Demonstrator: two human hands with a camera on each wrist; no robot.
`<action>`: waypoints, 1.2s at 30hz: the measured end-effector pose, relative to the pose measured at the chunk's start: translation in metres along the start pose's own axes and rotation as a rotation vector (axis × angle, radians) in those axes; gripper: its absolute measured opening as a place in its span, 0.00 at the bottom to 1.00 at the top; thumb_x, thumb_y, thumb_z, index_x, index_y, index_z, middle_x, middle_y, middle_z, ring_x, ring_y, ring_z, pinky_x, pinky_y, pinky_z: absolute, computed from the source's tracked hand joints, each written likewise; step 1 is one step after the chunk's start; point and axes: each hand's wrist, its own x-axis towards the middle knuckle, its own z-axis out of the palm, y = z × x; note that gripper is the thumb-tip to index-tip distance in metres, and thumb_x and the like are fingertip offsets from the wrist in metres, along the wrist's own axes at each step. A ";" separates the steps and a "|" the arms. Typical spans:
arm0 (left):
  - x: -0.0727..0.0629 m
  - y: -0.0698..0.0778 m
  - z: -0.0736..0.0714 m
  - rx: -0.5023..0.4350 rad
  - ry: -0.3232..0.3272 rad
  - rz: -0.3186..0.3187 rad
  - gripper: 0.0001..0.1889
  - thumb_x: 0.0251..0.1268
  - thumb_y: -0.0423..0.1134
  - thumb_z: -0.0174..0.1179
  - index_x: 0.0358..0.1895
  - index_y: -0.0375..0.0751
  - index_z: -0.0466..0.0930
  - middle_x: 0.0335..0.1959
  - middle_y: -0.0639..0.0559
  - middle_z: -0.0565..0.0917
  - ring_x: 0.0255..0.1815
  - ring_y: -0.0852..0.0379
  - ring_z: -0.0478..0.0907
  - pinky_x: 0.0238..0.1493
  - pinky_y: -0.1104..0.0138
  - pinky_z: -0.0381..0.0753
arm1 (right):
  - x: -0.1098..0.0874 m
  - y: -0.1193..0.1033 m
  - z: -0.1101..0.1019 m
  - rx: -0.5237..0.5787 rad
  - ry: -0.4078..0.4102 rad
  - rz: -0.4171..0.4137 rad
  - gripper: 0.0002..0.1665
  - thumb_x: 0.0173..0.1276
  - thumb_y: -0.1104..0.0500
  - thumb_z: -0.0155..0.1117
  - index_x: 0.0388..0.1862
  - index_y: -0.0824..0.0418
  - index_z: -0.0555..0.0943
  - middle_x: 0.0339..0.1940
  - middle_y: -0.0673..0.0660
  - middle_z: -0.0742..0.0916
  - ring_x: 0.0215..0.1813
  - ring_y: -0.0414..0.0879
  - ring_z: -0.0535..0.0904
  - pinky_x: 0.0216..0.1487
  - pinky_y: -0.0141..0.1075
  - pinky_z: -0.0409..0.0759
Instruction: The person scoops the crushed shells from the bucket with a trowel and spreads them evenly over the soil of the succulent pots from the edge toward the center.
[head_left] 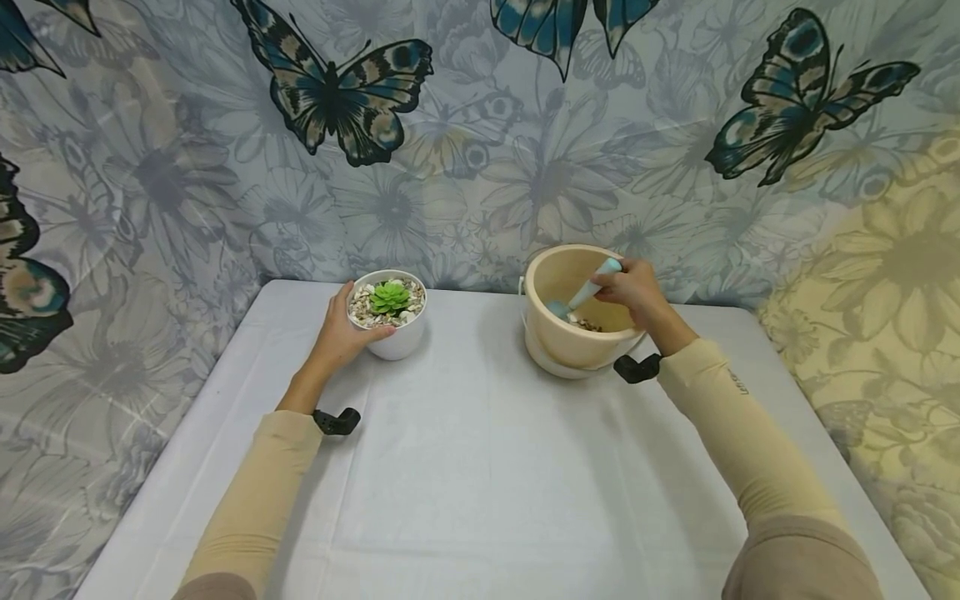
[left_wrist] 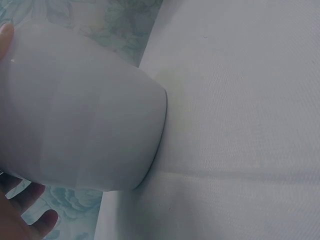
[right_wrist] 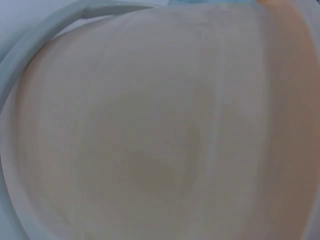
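In the head view my left hand [head_left: 341,333] grips a white flower pot [head_left: 401,340] from its left side, thumb across the front near the rim. A green succulent [head_left: 391,297] sits among pale pebbles in it. The left wrist view shows the pot's smooth wall [left_wrist: 95,115] close up, with its base on the cloth. My right hand [head_left: 628,290] holds the light blue handle of a small trowel [head_left: 595,284] over a cream bucket [head_left: 570,354]. Its blade dips into the bucket, by some pebbles [head_left: 585,323]. The bucket's outer wall [right_wrist: 150,125] fills the right wrist view.
A white cloth [head_left: 480,483] covers the table. Behind and at both sides hangs fabric [head_left: 480,200] printed with butterflies and flowers. The bucket has a pale carrying handle [right_wrist: 30,45], which hangs down along its side. A black wrist camera [head_left: 637,368] sits close to the bucket.
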 end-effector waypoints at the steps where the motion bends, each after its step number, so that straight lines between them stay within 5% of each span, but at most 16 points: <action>1: 0.000 0.000 0.000 -0.002 -0.001 -0.001 0.63 0.49 0.61 0.71 0.80 0.50 0.33 0.77 0.37 0.48 0.78 0.37 0.49 0.73 0.39 0.57 | -0.001 -0.001 -0.001 -0.036 -0.002 -0.001 0.29 0.71 0.63 0.60 0.63 0.79 0.66 0.32 0.46 0.79 0.30 0.31 0.82 0.44 0.27 0.84; 9: -0.001 0.000 0.000 -0.010 -0.006 -0.004 0.63 0.49 0.62 0.71 0.80 0.51 0.33 0.77 0.37 0.47 0.78 0.37 0.49 0.72 0.39 0.57 | -0.004 -0.005 -0.009 -0.368 0.068 -0.016 0.29 0.68 0.61 0.65 0.61 0.79 0.70 0.38 0.65 0.85 0.27 0.35 0.83 0.33 0.25 0.82; 14: -0.001 0.000 0.000 -0.002 0.001 -0.002 0.63 0.49 0.62 0.71 0.80 0.51 0.33 0.77 0.37 0.47 0.78 0.37 0.49 0.73 0.39 0.57 | -0.006 -0.005 -0.013 -0.538 0.107 -0.068 0.25 0.64 0.60 0.68 0.51 0.79 0.77 0.29 0.67 0.88 0.23 0.40 0.81 0.27 0.29 0.75; 20: -0.001 0.000 0.000 0.000 0.008 0.005 0.63 0.50 0.61 0.71 0.80 0.49 0.34 0.77 0.36 0.48 0.78 0.37 0.49 0.73 0.40 0.57 | -0.010 -0.006 -0.016 -0.739 0.125 -0.113 0.28 0.65 0.58 0.66 0.54 0.81 0.76 0.51 0.77 0.82 0.52 0.69 0.78 0.52 0.54 0.79; 23: -0.001 0.000 0.000 0.006 0.012 0.007 0.63 0.50 0.61 0.71 0.80 0.48 0.34 0.77 0.36 0.48 0.78 0.37 0.50 0.73 0.40 0.57 | -0.014 -0.008 -0.015 -0.787 0.132 -0.148 0.28 0.66 0.58 0.64 0.55 0.80 0.76 0.56 0.77 0.79 0.60 0.72 0.73 0.60 0.58 0.74; 36: 0.000 0.001 -0.002 0.035 0.002 -0.002 0.64 0.49 0.63 0.71 0.80 0.49 0.33 0.77 0.35 0.49 0.78 0.36 0.50 0.72 0.39 0.57 | -0.027 -0.008 -0.015 -0.833 0.083 -0.229 0.26 0.71 0.56 0.58 0.54 0.79 0.78 0.55 0.76 0.81 0.59 0.71 0.74 0.60 0.60 0.73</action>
